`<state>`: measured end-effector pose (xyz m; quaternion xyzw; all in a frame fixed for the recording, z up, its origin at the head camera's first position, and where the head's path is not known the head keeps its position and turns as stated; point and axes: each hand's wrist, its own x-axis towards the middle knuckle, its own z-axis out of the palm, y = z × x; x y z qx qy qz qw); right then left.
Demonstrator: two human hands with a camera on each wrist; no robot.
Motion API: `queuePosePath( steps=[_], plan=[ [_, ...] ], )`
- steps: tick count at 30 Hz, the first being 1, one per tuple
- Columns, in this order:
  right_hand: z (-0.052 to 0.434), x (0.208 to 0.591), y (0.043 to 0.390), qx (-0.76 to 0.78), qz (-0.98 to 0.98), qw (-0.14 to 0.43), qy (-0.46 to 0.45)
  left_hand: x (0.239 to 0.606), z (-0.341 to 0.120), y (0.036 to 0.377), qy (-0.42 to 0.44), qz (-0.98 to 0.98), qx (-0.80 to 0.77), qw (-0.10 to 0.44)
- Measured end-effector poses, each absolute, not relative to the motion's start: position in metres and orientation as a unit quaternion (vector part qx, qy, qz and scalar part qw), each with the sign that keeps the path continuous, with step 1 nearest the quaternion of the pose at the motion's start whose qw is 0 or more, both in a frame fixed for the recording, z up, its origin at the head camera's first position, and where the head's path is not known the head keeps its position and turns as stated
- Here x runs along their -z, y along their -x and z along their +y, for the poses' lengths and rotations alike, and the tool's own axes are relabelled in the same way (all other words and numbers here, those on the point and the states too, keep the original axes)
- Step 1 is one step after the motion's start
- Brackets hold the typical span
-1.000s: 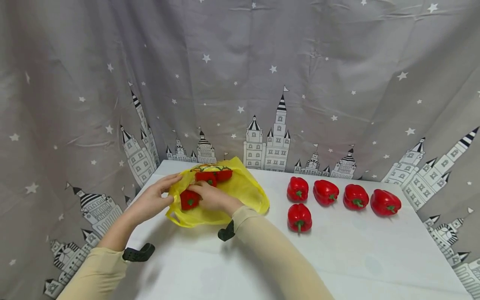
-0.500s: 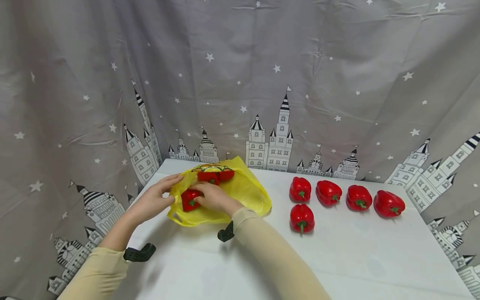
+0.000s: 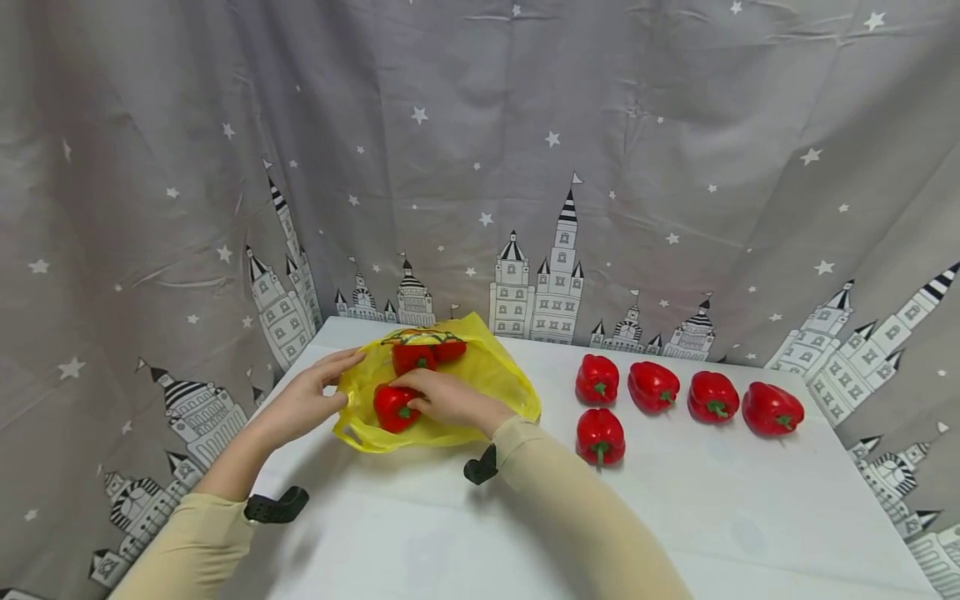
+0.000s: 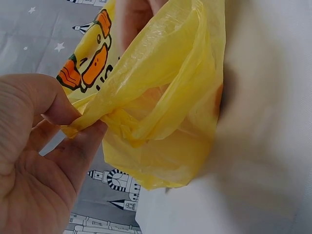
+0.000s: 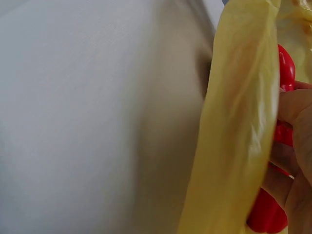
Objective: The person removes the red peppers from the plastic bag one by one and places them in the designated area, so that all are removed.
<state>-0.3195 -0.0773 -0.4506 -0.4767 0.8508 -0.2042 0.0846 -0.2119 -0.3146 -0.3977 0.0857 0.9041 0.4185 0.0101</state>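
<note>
Fingers of my left hand pinch the yellow bag rim, keeping its mouth open; my right hand curls around a red pepper inside it. I see 5 peppers waiting nearby on the table.

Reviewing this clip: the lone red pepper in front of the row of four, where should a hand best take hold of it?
Probably across the broad body of the front pepper, from above: its green stem points toward the person, too short to hold, and the table around it is open.
</note>
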Motion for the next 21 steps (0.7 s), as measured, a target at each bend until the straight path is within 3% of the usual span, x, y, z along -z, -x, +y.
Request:
queuePosePath(
  steps=[11,21],
  plan=[
    [-0.052,0.447,0.313,0.218,0.852,0.114,0.461,0.401,-0.312,0.211,-0.086,0.909,-0.408,0.008],
    [-0.051,0.455,0.314,0.329,0.819,0.192,0.429,0.402,-0.311,0.215,-0.091,0.907,-0.411,0.002]
  ],
)
